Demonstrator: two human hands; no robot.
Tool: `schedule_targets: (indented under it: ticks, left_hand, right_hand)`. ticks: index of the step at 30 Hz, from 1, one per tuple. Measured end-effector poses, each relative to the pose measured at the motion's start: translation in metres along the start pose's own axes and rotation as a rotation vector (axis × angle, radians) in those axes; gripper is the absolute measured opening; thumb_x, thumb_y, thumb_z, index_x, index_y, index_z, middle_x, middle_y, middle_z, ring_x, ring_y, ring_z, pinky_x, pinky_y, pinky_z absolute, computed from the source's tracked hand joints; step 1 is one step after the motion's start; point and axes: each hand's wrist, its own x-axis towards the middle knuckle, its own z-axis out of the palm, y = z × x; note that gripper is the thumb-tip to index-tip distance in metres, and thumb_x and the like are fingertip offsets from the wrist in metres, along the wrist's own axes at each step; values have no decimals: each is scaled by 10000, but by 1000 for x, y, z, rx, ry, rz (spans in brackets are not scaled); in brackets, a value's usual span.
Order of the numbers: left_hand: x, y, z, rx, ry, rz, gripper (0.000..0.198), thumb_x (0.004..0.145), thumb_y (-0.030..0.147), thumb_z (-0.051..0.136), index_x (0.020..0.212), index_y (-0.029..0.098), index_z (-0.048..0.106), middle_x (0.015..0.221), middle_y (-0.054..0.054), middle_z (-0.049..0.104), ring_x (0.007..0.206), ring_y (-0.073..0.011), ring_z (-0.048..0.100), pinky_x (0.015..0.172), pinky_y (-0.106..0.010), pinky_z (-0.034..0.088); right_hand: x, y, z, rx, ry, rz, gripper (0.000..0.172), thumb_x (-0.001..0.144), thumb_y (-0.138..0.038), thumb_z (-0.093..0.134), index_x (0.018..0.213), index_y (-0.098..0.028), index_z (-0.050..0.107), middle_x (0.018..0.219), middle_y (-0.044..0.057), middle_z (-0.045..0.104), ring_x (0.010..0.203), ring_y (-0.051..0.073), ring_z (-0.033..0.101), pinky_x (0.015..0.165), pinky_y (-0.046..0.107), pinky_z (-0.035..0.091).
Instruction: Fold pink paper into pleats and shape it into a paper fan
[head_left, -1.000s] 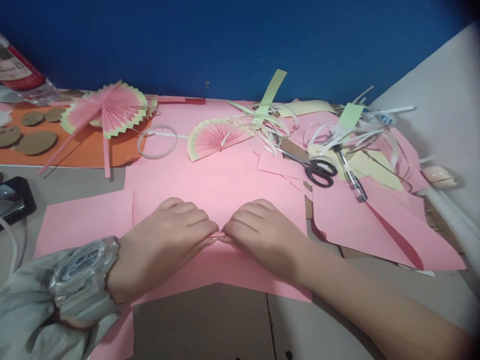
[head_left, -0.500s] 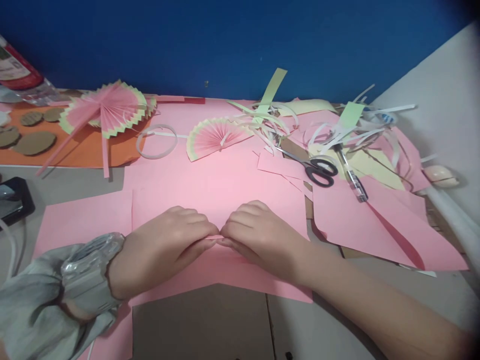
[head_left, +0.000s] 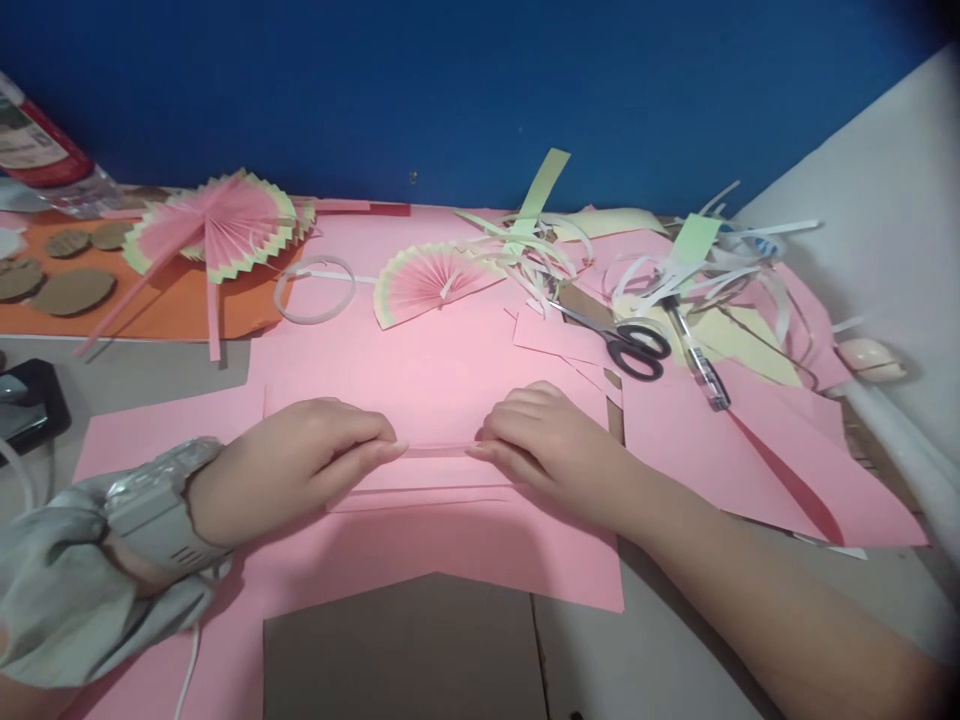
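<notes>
On the table (head_left: 360, 660), left hand (head_left: 292, 465) and right hand (head_left: 562, 455) pinch folded pink paper (head_left: 442, 451).

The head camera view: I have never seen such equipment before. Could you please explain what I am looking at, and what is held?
There is no machine here, only a person's two bare hands. The camera is worn on the person's head and looks forward and down. The left hand and the right hand, with a gap between them, pinch a folded pink paper. On the grey table around them lie larger pink sheets, a pleated paper fan, black-handled scissors, a pen and loose paper strips.
</notes>
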Motion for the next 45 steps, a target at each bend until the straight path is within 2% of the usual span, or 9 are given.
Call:
schedule_targets:
  ticks: [13,19,23,28,34,36,40,42,45]
  left_hand:
    - [-1,-16,-7,-35,25,4,331,936,414,377,822,203,605,772,40,653,718,-113,567,705,-220,377]
    - [1,-20,-13,-63,89,-93,381,900,470,413,737,181,600,658,24,617,617,-116,531,618,-224,383]
    - [1,-22,-16,-141,95,-105,365,889,463,436,722,179,593,654,26,602,612,-108,516,621,-204,401]
    - [1,-29,-21,-163,111,-135,334,887,447,442,753,187,603,714,16,635,654,-121,549,662,-201,436]
    - [-1,-33,-26,-144,108,-54,291,900,424,429,876,215,630,918,-5,696,829,-172,613,806,-246,459]
    - [-1,-34,-25,-171,99,-74,286,892,432,450,874,218,638,894,-5,697,792,-164,614,758,-239,469]
    - [-2,-35,-23,-212,112,-156,321,854,488,500,803,199,629,701,6,647,620,-133,556,604,-230,442]
    - [-1,-34,-22,-170,157,-154,319,859,482,495,787,194,612,696,7,628,632,-133,543,617,-242,430]
    - [1,-34,-19,-65,246,-61,260,882,415,479,829,196,609,804,-8,633,775,-157,556,745,-276,430]
  right_hand:
    - [-3,11,-5,80,22,50,285,955,-354,413,745,-184,505,692,-18,545,709,125,475,786,295,329]
    - [-5,12,-6,121,73,148,291,955,-351,412,727,-193,501,684,-19,581,683,123,498,763,280,348]
    - [-7,12,-9,254,54,231,270,942,-378,435,755,-215,542,719,-32,616,725,119,538,735,246,376]
    - [-8,15,-12,425,52,272,194,936,-374,449,934,-266,610,961,-40,665,890,116,589,787,224,405]
    - [-8,17,-12,356,90,388,234,922,-408,459,810,-240,577,801,-41,642,730,126,570,663,246,391]
    - [-8,18,-12,334,87,387,240,927,-404,447,809,-234,569,795,-32,638,723,132,568,652,254,391]
    - [-6,20,-11,259,113,306,211,946,-349,422,835,-227,553,839,-9,633,776,141,560,700,268,396]
    - [-6,21,-9,212,154,234,189,948,-314,425,841,-221,549,873,6,621,849,150,544,774,280,394]
    - [-5,22,-7,180,210,155,150,941,-280,449,863,-220,561,943,21,606,958,161,515,881,300,372]
